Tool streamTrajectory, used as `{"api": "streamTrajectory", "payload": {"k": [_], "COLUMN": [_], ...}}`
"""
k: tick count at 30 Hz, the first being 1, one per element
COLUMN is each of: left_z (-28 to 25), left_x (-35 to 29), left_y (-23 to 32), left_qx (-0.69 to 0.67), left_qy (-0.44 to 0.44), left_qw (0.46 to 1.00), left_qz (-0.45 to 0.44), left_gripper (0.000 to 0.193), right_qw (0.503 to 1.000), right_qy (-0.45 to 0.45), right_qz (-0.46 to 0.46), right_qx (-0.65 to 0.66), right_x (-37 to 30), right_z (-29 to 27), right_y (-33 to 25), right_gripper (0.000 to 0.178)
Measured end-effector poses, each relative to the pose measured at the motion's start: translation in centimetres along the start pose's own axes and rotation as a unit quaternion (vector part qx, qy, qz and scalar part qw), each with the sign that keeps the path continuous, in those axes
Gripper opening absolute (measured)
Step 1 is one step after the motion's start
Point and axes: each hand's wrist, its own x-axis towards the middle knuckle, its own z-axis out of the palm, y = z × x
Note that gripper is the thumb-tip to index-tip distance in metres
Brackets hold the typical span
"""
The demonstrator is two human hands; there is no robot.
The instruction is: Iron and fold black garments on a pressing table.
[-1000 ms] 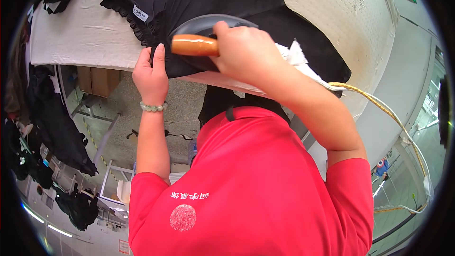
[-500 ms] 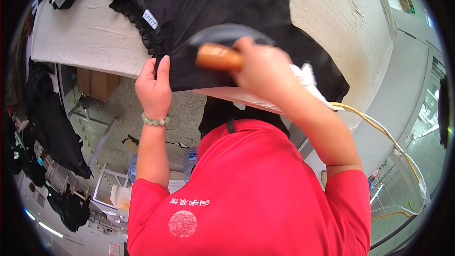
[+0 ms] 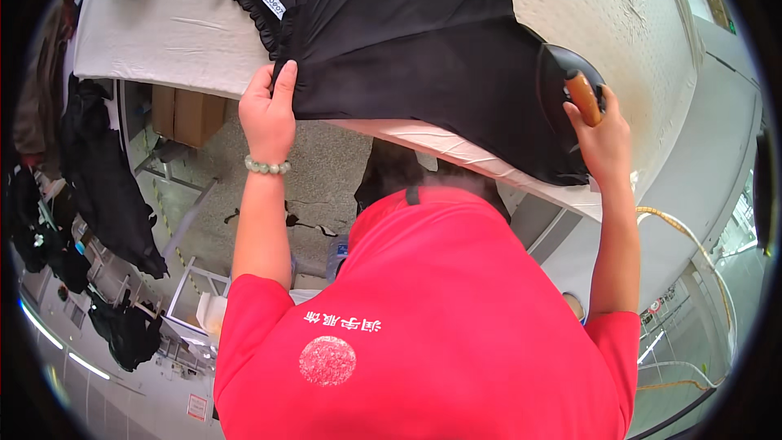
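Observation:
A black garment (image 3: pixel 423 65) lies spread over the pale padded ironing table, with a ruffled edge and a white label (image 3: pixel 274 4) at its left. My left hand (image 3: pixel 270 106) pinches the garment's near left edge between thumb and fingers. At the right end of the cloth, a steam iron (image 3: pixel 562 73) with a dark soleplate and an orange-brown handle rests near the garment's right edge. My right hand (image 3: pixel 604 134) is closed around that handle. The iron covers part of the right edge.
The ironing table (image 3: pixel 603 0) has a padded cover and a near edge in front of me. A yellow and white cord (image 3: pixel 692 240) hangs at the right. Dark clothes (image 3: pixel 106 171) hang at the left. A cardboard box (image 3: pixel 189 116) stands under the table.
My right hand has carried the iron from the middle of the garment to its right edge. My left hand keeps its hold on the left edge. The view has shifted slightly.

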Motion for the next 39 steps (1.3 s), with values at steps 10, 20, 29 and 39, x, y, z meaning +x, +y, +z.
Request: {"api": "streamTrajectory", "payload": {"k": [10, 20, 29, 39], "left_z": [-0.1, -0.8, -2.0, -3.3], "left_x": [-0.4, 0.4, 1.1, 3.7], "left_y": [0.2, -0.3, -2.6, 0.5], "left_qx": [0.049, 0.055, -0.070, -0.167], "left_qy": [-0.002, 0.013, 0.016, -0.014], "left_qw": [0.998, 0.996, 0.997, 0.986], "left_qz": [0.036, 0.064, 0.005, -0.020], "left_gripper": [0.029, 0.029, 0.018, 0.014], "right_qw": [0.932, 0.985, 0.967, 0.915], "right_qy": [-0.229, -0.100, 0.028, 0.324], "right_qz": [-0.279, -0.134, 0.170, -0.240], "right_qx": [0.031, 0.041, 0.190, -0.034], "right_x": [-4.2, -4.2, 4.6, 1.9], "right_z": [5.5, 3.5, -0.6, 2.4], "right_y": [-16.4, 0.5, 24.7, 26.5], "right_gripper": [0.059, 0.046, 0.038, 0.045]}}
